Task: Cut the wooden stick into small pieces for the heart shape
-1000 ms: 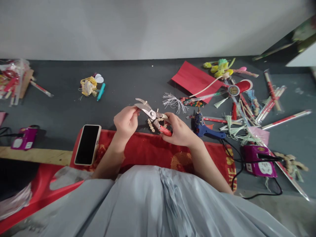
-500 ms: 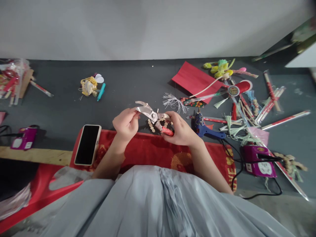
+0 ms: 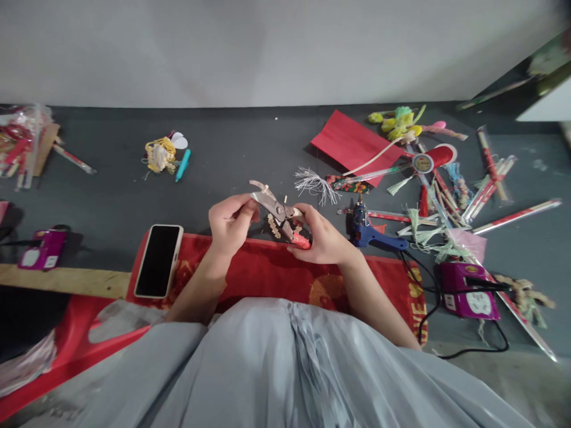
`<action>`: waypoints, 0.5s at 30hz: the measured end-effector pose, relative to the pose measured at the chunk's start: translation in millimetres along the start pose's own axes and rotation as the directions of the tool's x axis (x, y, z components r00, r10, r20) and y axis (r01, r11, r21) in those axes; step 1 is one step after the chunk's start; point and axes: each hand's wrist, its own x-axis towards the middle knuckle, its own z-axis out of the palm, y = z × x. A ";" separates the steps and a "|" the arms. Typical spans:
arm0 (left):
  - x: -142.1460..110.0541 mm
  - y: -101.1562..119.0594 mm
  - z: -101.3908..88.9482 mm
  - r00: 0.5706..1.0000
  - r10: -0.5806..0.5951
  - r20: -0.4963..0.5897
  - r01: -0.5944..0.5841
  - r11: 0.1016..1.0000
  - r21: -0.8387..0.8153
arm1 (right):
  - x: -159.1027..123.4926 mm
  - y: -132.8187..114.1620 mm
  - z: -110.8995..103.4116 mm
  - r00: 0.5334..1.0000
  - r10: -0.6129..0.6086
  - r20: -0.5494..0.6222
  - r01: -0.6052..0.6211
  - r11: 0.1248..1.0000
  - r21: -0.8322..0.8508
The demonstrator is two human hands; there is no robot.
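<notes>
The dark surface [image 3: 232,148] carries a red cloth [image 3: 276,279] along its near edge; just beyond, the left hand [image 3: 231,221] pinches its fingers together, on what I cannot tell, and the right hand's [image 3: 323,236] fingers clamp pruning shears [image 3: 280,211].

Left fingers [image 3: 245,215] in apparent pinch
</notes>
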 end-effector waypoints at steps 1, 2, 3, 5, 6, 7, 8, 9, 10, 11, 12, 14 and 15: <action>0.1 -0.6 -0.6 0.998 -0.053 0.026 0.054 0.998 -0.038 | 0.2 0.1 -0.7 1.000 0.002 0.002 -0.002 1.000 0.002; 0.7 -0.3 -1.4 0.994 -0.095 0.051 0.098 0.993 -0.061 | 0.3 0.1 -1.5 1.000 0.004 0.004 -0.004 1.000 0.004; 1.7 0.6 -2.5 0.989 -0.128 0.072 0.133 0.988 -0.073 | 0.5 0.2 -2.5 1.000 0.005 0.005 -0.005 1.000 0.007; 4.6 3.5 -5.1 0.980 -0.173 0.099 0.180 0.981 -0.070 | 0.6 0.3 -4.5 1.000 0.014 0.010 -0.014 1.000 0.013; 6.2 4.9 -6.6 0.977 -0.184 0.106 0.191 0.980 -0.060 | 0.7 0.4 -5.5 1.000 0.024 0.016 -0.025 1.000 0.016; 7.9 5.9 -8.1 0.975 -0.193 0.110 0.198 0.979 -0.045 | 0.7 0.4 -6.3 0.999 0.040 0.027 -0.040 0.999 0.019; 9.5 6.4 -9.6 0.974 -0.197 0.114 0.202 0.979 -0.030 | 0.8 0.3 -7.0 0.998 0.058 0.038 -0.058 0.998 0.018; 10.9 6.5 -11.2 0.974 -0.197 0.115 0.200 0.980 -0.015 | 0.9 0.2 -7.6 0.996 0.076 0.048 -0.077 0.997 0.015; 12.1 6.2 -12.6 0.974 -0.195 0.117 0.196 0.981 0.001 | 1.0 0.0 -8.1 0.994 0.094 0.055 -0.095 0.995 0.010; 13.2 5.7 -14.0 0.973 -0.193 0.123 0.192 0.981 0.019 | 1.3 -0.3 -8.5 0.992 0.111 0.060 -0.112 0.994 0.001; 14.2 5.4 -15.3 0.972 -0.193 0.132 0.190 0.981 0.041 | 1.7 -0.6 -8.7 0.990 0.127 0.063 -0.127 0.992 -0.009; 15.8 5.5 -17.5 0.968 -0.200 0.150 0.188 0.978 0.090 | 2.6 -1.2 -9.0 0.985 0.155 0.074 -0.154 0.988 -0.027; 16.5 6.2 -18.4 0.965 -0.210 0.159 0.194 0.974 0.114 | 3.2 -1.5 -9.0 0.982 0.169 0.082 -0.167 0.985 -0.032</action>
